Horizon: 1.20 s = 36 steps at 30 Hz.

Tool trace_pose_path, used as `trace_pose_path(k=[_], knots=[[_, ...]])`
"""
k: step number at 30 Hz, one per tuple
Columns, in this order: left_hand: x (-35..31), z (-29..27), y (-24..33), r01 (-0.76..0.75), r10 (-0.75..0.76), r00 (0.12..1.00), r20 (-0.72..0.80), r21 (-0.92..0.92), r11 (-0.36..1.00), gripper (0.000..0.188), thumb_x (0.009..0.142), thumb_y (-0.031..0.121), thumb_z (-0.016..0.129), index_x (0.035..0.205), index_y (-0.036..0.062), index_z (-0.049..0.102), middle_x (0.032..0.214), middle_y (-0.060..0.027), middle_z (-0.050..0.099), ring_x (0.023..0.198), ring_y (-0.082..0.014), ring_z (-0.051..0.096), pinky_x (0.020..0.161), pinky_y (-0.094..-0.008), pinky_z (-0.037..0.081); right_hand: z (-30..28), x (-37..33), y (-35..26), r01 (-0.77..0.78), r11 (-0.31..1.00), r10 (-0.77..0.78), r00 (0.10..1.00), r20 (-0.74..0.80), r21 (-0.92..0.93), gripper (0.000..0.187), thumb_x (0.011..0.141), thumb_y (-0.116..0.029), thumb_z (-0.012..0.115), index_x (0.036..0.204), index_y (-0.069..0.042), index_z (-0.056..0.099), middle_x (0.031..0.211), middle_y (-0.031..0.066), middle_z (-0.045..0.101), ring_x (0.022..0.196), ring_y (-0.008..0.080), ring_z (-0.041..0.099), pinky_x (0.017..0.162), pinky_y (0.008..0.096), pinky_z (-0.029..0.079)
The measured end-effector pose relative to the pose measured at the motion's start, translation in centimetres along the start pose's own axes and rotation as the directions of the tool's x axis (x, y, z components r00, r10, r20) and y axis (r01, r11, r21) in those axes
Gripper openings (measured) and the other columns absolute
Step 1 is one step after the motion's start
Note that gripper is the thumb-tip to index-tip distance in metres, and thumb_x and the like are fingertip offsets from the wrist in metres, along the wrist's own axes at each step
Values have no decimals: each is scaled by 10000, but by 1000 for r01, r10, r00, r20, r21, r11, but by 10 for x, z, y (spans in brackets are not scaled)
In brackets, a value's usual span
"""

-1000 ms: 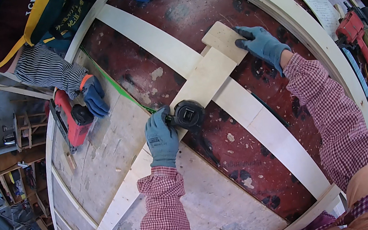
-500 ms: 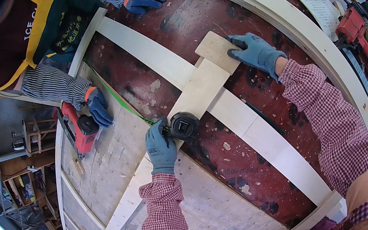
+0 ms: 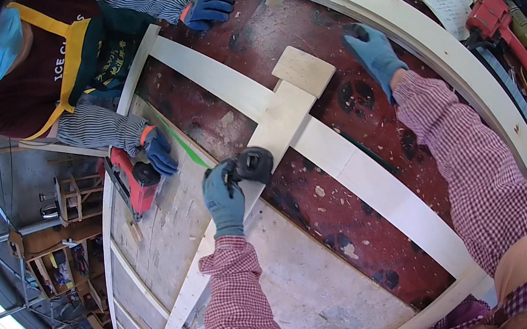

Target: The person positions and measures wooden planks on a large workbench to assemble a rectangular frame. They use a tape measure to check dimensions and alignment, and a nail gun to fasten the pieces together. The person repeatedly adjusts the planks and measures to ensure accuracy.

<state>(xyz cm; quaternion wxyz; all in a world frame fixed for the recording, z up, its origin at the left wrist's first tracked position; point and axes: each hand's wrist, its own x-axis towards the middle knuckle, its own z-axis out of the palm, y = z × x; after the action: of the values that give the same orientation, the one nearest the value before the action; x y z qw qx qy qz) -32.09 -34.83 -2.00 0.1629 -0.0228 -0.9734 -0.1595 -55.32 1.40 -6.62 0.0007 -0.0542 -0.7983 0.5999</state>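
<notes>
From the head camera we see our gloved left hand (image 3: 224,199) closed round a round black tape measure (image 3: 254,164), which rests on the pale, smooth wooden slat (image 3: 283,116) just beyond the fingertips; that slat crosses a long curved white board (image 3: 355,170) over a mottled dark-red panel (image 3: 310,24). Our gloved right hand (image 3: 374,55) lies open and flat on the panel, well apart from the slat, holding nothing; a co-worker's blue-gloved hand (image 3: 160,152) grips a red power tool (image 3: 134,182).

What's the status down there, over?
Left hand grips round black tape measure on the pale wooden plank. Right hand flat on dark red board, off the plank. Co-worker's red power tool close by.
</notes>
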Motion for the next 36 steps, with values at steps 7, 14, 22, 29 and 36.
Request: trace_pose_path(k=[7, 14, 22, 29, 36], knots=[[23, -69, 2, 330, -346, 938, 9, -328, 885, 230, 845, -57, 505, 1042, 38, 574, 883, -106, 630, 827, -178, 615, 777, -282, 497, -43, -134, -51, -370, 816, 157, 881, 447, 444, 340, 955, -163, 574, 1289, -99, 574, 1146, 29, 653, 904, 110, 637, 697, 228, 534], [27, -98, 6, 164, -622, 783, 29, -973, 160, 276, 861, -108, 516, 1058, 77, 573, 1021, -39, 580, 928, -181, 592, 845, -342, 549, -14, -211, -125, -633, 720, 183, 569, 802, 285, 410, 974, -341, 564, 1333, -146, 530, 1182, 44, 621, 997, 166, 615, 868, 351, 509], [-1, -80, 7, 300, -661, 748, 54, -917, 264, 263, 836, -124, 480, 978, 78, 569, 871, -5, 570, 764, -95, 520, 691, -224, 445, 80, -234, -193, -822, 543, 293, 377, 879, 171, 597, 929, -485, 579, 1423, -215, 377, 1337, 110, 454, 1174, 250, 504, 993, 470, 458], [-8, -64, 28, 420, -627, 765, 147, -852, 313, 436, 739, -189, 365, 1039, 64, 556, 900, -10, 579, 811, -109, 534, 736, -220, 434, 118, -236, -189, -795, 548, 211, 431, 877, 259, 614, 862, -558, 646, 1328, -213, 444, 1205, 83, 544, 1086, 251, 555, 920, 449, 497], [-15, -51, 26, 405, -595, 789, 153, -858, 316, 440, 705, -173, 374, 1026, 68, 555, 925, -17, 573, 801, -112, 518, 688, -215, 423, 136, -236, -178, -773, 543, 256, 524, 812, 328, 444, 869, -444, 688, 1210, -189, 560, 1082, 57, 624, 951, 201, 624, 823, 347, 538]])
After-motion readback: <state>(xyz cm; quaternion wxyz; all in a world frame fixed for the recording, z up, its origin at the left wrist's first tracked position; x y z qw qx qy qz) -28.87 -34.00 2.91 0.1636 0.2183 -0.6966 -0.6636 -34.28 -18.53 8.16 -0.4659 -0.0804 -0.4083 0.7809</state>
